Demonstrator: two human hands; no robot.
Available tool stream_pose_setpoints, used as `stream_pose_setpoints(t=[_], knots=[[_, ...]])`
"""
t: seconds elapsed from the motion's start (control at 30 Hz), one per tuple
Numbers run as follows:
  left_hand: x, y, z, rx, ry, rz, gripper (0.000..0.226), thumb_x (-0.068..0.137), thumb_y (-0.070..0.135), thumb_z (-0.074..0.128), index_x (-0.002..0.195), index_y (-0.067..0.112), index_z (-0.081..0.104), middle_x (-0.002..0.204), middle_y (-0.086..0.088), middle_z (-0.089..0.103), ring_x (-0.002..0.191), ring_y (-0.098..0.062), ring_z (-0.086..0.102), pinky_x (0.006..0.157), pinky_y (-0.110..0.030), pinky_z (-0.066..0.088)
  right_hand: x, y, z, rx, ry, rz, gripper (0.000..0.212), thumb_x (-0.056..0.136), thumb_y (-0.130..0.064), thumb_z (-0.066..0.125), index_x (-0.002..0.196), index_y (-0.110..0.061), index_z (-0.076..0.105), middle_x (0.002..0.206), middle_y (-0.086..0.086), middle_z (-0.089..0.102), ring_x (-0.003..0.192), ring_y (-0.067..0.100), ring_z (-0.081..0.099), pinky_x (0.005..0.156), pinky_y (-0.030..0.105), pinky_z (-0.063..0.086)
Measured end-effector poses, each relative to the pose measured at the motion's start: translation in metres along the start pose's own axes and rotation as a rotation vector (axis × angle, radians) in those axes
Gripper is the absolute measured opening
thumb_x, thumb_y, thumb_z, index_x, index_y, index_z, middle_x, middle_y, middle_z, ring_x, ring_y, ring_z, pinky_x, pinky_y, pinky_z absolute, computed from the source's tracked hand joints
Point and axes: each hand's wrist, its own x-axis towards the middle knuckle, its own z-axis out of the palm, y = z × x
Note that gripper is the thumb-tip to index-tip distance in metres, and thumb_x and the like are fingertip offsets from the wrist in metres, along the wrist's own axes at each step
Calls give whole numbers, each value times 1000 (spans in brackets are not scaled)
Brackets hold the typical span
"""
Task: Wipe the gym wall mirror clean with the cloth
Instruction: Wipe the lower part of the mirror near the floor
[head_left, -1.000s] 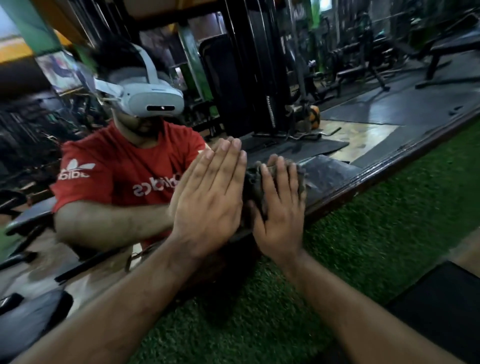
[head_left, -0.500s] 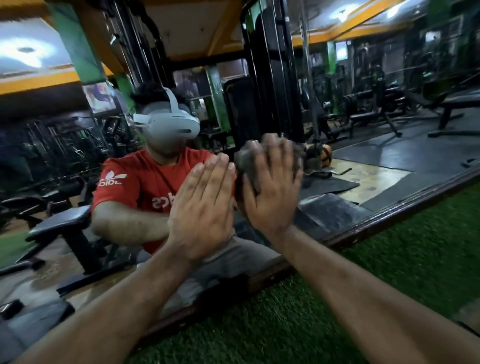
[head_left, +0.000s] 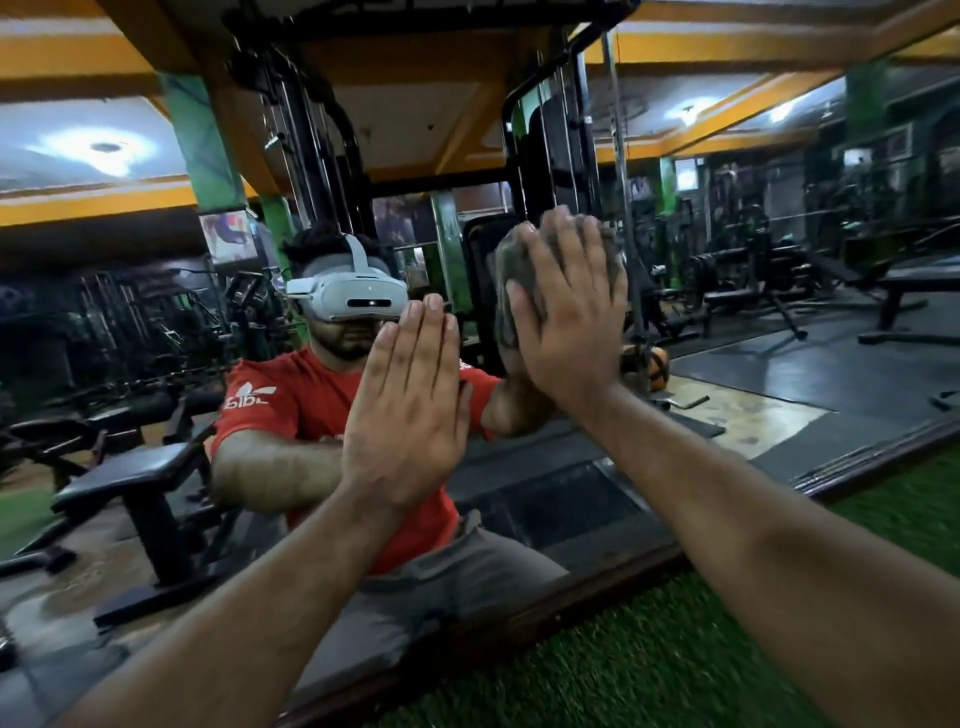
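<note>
The wall mirror (head_left: 779, 332) fills most of the view and reflects the gym and a seated person in a red shirt. My right hand (head_left: 569, 317) presses a grey cloth (head_left: 506, 280) flat against the glass with straight fingers; only the cloth's left edge shows past the hand. Lower and to the left, my left hand (head_left: 410, 410) lies flat on the mirror, fingers straight and together, holding nothing.
The mirror's dark wooden bottom frame (head_left: 597, 582) runs diagonally from lower left to right. Green artificial turf (head_left: 649, 665) covers the floor in front of it. Benches and weight machines appear only as reflections.
My right hand has slid the cloth up the glass from near the bottom frame to well above the left hand. The left hand stays flat on the mirror, and the view has tilted upward.
</note>
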Motion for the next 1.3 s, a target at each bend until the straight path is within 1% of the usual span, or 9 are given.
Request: stream_pose_setpoints(t=[0.07, 0.2, 0.33, 0.5, 0.63, 0.8, 0.93, 1.1, 1.3], knots=[[1, 0, -4, -74, 36, -40, 64, 100, 23, 47, 154, -6, 29, 163, -25, 23, 154, -35, 19, 124, -53, 20, 2, -27, 2, 2, -39, 108, 60, 106, -52, 38, 160, -26, 40, 170, 8, 28, 159, 32, 19, 124, 64, 13], [2, 5, -7, -127, 65, -68, 62, 98, 16, 50, 153, -6, 32, 162, -24, 27, 153, -34, 22, 122, -54, 25, -28, 13, -11, -31, -136, -412, 59, 106, -52, 38, 157, -22, 46, 168, 10, 35, 158, 31, 25, 120, 63, 24], [3, 17, 0, -121, -11, -2, 58, 100, 18, 38, 153, -5, 32, 163, -22, 24, 154, -32, 19, 125, -50, 20, -39, 14, -3, -36, -19, 166, 68, 105, -59, 30, 160, -22, 39, 170, 9, 28, 159, 30, 19, 125, 61, 17], [-2, 31, 9, -134, -7, 13, 57, 101, 17, 34, 153, -5, 32, 163, -23, 25, 153, -33, 21, 126, -49, 18, -76, 44, -12, -65, -152, -357, 65, 104, -56, 39, 158, -20, 44, 167, 12, 34, 158, 34, 25, 117, 67, 26], [-15, 42, 15, -145, -20, 75, 58, 99, 13, 42, 153, -6, 33, 162, -24, 26, 153, -34, 22, 124, -51, 22, -103, 35, -6, -46, -38, 160, 70, 105, -60, 30, 160, -18, 38, 170, 12, 29, 159, 33, 20, 123, 63, 20], [-22, 47, 17, -192, -58, 112, 58, 97, 18, 46, 150, -5, 39, 161, -23, 30, 153, -33, 24, 124, -51, 23, -155, 47, -8, -61, -170, -308, 67, 104, -56, 39, 159, -19, 37, 168, 14, 32, 158, 35, 23, 120, 67, 23], [-32, 56, 18, -222, -68, 162, 56, 98, 16, 45, 149, -5, 41, 160, -22, 32, 152, -33, 25, 122, -52, 26, -178, 34, -1, -21, -70, 188, 70, 103, -55, 40, 161, -16, 33, 170, 16, 23, 160, 36, 16, 124, 65, 17], [-33, 78, 17, -235, -79, 255, 55, 96, 19, 47, 145, -4, 48, 157, -23, 38, 150, -34, 31, 124, -48, 23, -234, 69, -16, -10, -258, -214, 72, 101, -51, 51, 162, -21, 30, 169, 16, 28, 159, 37, 19, 123, 68, 20], [-28, 101, 29, -110, -173, 402, 62, 98, 25, 43, 152, -4, 36, 162, -26, 25, 153, -37, 20, 126, -49, 14, -258, 78, -26, -22, -297, -43, 68, 103, -49, 48, 162, -22, 30, 171, 11, 22, 160, 35, 17, 125, 65, 18]])
